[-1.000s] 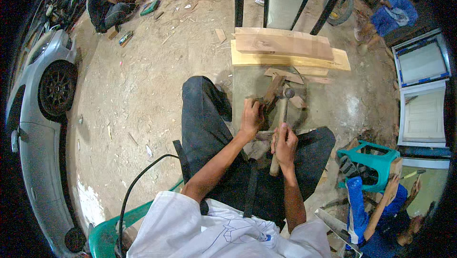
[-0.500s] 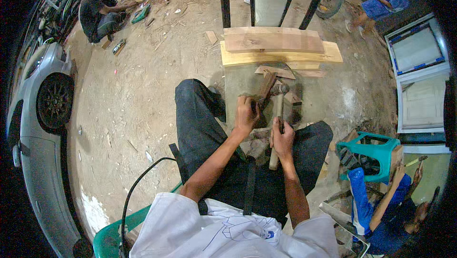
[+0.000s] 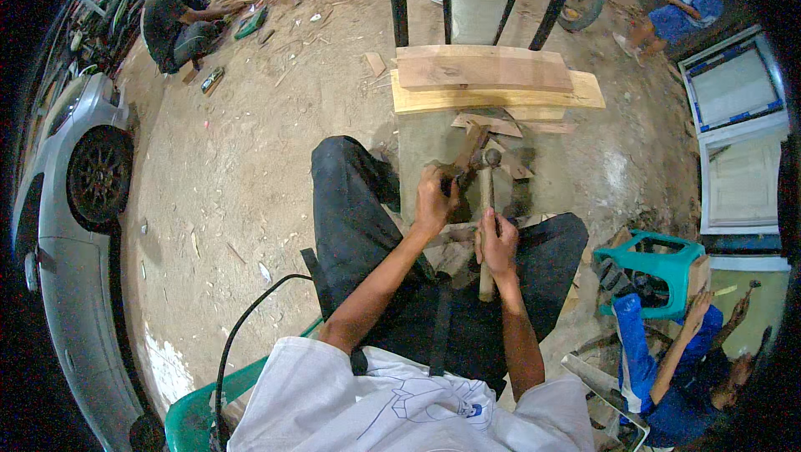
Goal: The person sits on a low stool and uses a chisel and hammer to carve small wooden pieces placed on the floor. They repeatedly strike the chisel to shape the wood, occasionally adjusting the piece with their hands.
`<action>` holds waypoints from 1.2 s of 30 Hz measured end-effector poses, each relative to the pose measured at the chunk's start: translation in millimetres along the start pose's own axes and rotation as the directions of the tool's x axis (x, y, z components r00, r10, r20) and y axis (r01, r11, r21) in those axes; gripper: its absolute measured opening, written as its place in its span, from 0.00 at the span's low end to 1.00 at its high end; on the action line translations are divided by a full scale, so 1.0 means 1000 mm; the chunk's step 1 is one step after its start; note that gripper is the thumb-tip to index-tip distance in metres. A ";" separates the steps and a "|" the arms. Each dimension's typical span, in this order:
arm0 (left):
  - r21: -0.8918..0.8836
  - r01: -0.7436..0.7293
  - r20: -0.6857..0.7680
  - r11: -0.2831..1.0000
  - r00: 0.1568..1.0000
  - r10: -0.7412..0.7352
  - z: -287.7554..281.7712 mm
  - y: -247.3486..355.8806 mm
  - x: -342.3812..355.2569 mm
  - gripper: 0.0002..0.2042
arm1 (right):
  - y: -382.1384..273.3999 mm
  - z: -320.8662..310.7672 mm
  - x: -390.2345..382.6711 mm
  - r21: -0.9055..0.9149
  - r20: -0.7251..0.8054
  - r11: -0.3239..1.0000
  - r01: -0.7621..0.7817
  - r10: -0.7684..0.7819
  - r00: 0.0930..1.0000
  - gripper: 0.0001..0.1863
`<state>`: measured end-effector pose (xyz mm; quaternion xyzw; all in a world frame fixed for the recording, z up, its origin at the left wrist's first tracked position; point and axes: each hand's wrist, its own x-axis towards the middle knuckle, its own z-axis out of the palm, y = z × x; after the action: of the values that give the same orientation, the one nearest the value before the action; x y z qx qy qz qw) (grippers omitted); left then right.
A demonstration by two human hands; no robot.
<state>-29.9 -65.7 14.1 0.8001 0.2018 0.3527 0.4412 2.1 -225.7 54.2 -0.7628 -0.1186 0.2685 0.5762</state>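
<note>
My left hand (image 3: 435,200) is closed around the near end of a brown wooden block (image 3: 472,145), with something dark showing beside the fingers. The block slants away from me toward the planks. In my right hand (image 3: 498,243) is a hammer (image 3: 487,193), gripped partway down its pale wooden handle. Its rounded head points away from me, just right of the block; whether they touch I cannot tell. Small wood offcuts (image 3: 521,169) lie beyond the hammer head, on the grey surface between my knees.
Flat planks (image 3: 484,70) are stacked ahead, before a black-legged stand (image 3: 446,1). A co-worker sits beside a green stool (image 3: 651,243) at right, holding a hammer. Other people sit far left and far right. A silver car (image 3: 75,268) stands at left. Wood scraps litter the ground.
The hammer head has shifted slightly left, nearer the wooden block, and the handle stands straighter in view. My left hand keeps its hold. The right-hand co-worker's hands have moved a little.
</note>
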 end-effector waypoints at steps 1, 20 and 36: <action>-0.016 -0.007 0.000 1.000 1.000 0.007 -0.001 0.000 -0.001 0.07 | -0.003 0.000 -0.003 0.021 0.021 0.999 -0.033 0.033 0.999 0.23; -0.060 0.016 -0.024 0.998 1.000 -0.017 0.007 -0.012 -0.001 0.09 | -0.025 0.011 -0.012 -0.139 0.011 0.990 -0.027 0.029 1.000 0.22; -0.030 0.062 -0.024 0.998 0.998 -0.063 -0.003 0.013 0.002 0.10 | 0.028 0.014 0.001 -0.525 -0.079 0.807 0.272 -0.364 0.928 0.23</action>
<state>-30.6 -69.3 27.0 0.7824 0.2273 0.3517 0.4609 -8.5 -222.1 24.3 -0.8764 -0.2598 0.0588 0.4012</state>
